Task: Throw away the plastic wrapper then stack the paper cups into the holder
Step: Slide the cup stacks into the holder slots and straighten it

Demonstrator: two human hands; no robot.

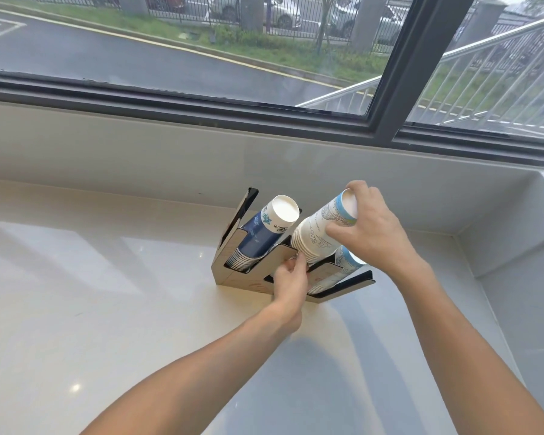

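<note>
A metal cup holder point(230, 271) with slanted slots stands on the white counter near the wall. Its left slot carries a tilted stack of dark blue cups point(264, 233). My right hand point(371, 230) grips the top end of a white paper cup stack point(318, 233), which leans in the middle slot. My left hand point(291, 284) holds the holder's front plate, fingers pinched at the edge just below that stack. A third stack with light blue bands point(346, 265) lies in the right slot, mostly hidden behind my hands. No plastic wrapper is in view.
The white glossy counter point(107, 309) stretches left and toward me. A low white wall point(170, 158) and a dark-framed window point(390, 120) run behind the holder. At the right, the counter meets a raised white ledge point(515, 233).
</note>
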